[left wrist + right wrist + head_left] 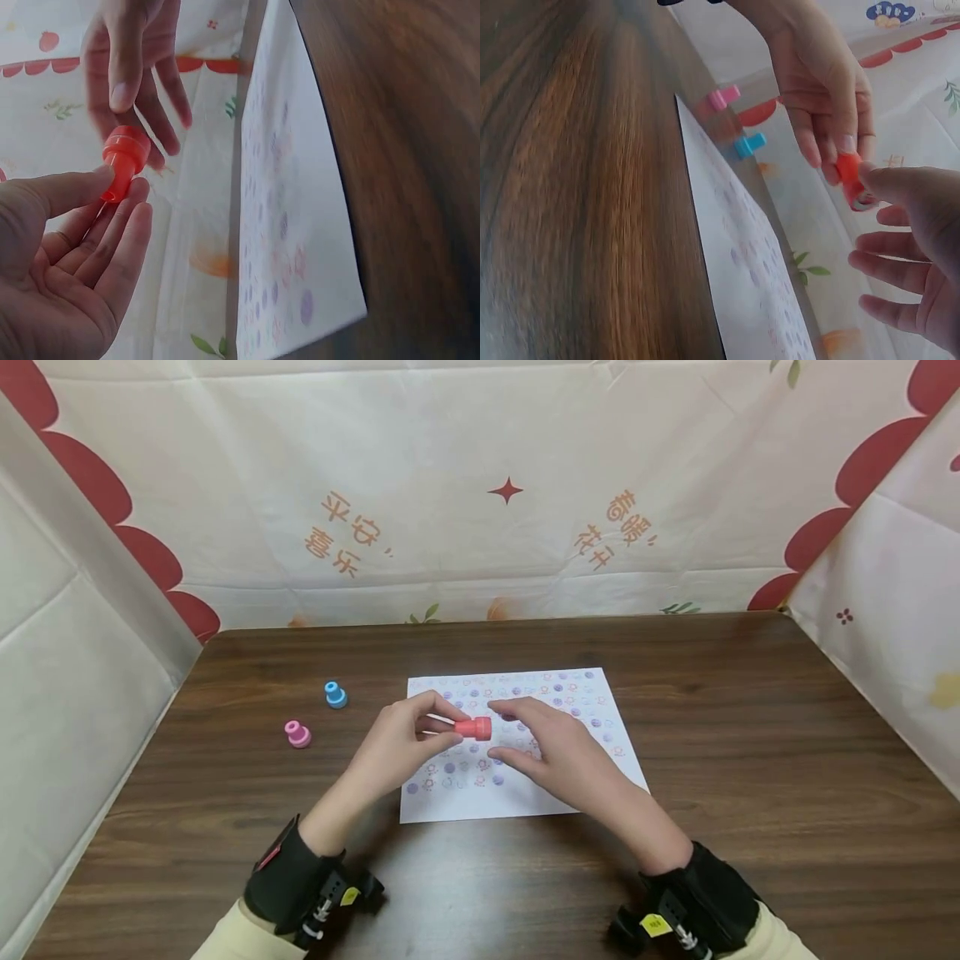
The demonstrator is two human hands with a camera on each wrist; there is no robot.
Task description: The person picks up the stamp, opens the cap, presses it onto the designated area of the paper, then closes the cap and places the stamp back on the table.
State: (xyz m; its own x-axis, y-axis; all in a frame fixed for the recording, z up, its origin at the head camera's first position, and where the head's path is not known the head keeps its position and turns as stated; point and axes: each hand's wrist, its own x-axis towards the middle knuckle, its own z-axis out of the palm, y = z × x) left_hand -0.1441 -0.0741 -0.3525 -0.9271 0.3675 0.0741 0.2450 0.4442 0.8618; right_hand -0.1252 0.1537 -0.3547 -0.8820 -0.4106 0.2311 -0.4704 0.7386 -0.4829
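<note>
A small red stamp (474, 728) is pinched by its narrow handle between the thumb and fingers of my left hand (408, 739). It lies sideways above the paper, its wide end facing right. My right hand (558, 747) is just beyond that end, thumb and fingers spread apart around a gap. In the left wrist view the red stamp (126, 154) tilts up toward the right hand's fingers. The right thumb overlaps the stamp (849, 176) in the right wrist view. Below both hands lies a white sheet of paper (525, 802) with rows of purple, blue and red stamped marks.
To the left of the paper, a blue stamp (335, 695) and a pink stamp (297, 734) stand on the dark wooden table (225, 777). A pale patterned cloth (480, 427) hangs behind the table and along both sides.
</note>
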